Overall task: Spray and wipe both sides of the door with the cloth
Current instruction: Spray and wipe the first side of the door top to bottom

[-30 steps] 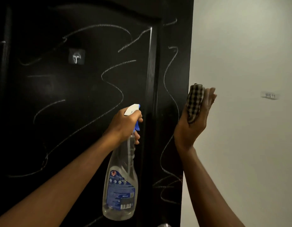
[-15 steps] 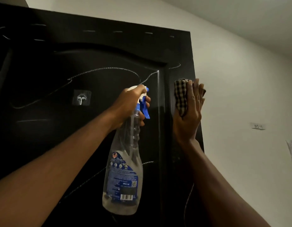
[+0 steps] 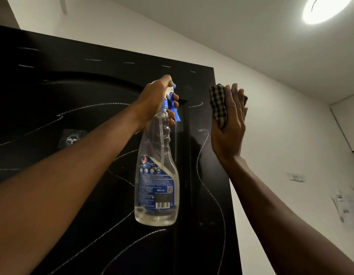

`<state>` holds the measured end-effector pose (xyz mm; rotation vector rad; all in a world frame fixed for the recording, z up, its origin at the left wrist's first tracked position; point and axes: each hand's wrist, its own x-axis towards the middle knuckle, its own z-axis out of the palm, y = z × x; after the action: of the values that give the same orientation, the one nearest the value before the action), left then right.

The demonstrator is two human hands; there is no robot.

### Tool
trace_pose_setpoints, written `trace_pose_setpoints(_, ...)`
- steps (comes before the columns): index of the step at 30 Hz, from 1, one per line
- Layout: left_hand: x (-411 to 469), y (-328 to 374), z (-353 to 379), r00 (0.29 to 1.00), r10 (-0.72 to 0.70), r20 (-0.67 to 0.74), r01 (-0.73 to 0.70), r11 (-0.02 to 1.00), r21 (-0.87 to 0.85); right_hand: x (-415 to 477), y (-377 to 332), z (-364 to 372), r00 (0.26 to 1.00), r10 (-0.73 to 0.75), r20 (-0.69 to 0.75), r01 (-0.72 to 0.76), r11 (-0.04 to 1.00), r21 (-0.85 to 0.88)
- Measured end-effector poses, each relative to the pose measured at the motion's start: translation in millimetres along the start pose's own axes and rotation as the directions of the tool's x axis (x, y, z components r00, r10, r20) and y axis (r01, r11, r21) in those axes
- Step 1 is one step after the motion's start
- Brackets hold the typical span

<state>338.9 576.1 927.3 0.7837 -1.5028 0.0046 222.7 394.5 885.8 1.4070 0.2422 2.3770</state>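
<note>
Our right hand [image 3: 228, 124], fingers flat, presses cloth [image 3: 218, 104] at door [image 3: 92, 86] top-right edge, open wall [image 3: 291, 126] beyond. Left hand [image 3: 154, 100] grips spray bottle [image 3: 157, 175], mostly hiding its head.

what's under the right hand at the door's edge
A checked cloth, pressed by the right hand against the black door edge. The cloth's middle and the door beneath are covered.

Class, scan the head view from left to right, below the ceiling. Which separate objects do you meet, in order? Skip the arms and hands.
hook → spray bottle → checked cloth → WS 11 label → paper sheets
</note>
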Motion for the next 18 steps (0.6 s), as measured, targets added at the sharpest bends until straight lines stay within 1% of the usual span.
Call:
trace_pose_setpoints(3, 9, 0, 6, 0.999, 0.018, -0.035, -0.018, 1.000, 0.000, 5, 7, 0, 1.000, -0.023, 0.000, 0.023, 1.000, 0.016)
trace_pose_setpoints(6, 17, 3, 9, 0.991, 0.085, -0.099, -0.083, 0.996, 0.019, 6, 14, -1, 0.999, -0.034, 0.002, 0.034, 0.999, 0.038)
trace_pose_setpoints(8, 21, 5, 10, 0.988, 0.107, -0.114, -0.103, 0.994, 0.045, 5, 18, -1, 0.999, -0.037, 0.005, 0.037, 0.998, 0.051)
trace_pose_setpoints(13, 27, 6, 11, 0.997, 0.037, -0.069, -0.028, 0.991, 0.129, 3, 29, -1, 1.000, -0.026, -0.002, 0.026, 0.997, 0.078)
trace_pose_setpoints(18, 29, 8, 9, 0.995, 0.030, -0.097, -0.015, 0.988, 0.152, 0, 31, -2, 1.000, 0.005, 0.004, -0.006, 0.995, 0.104)
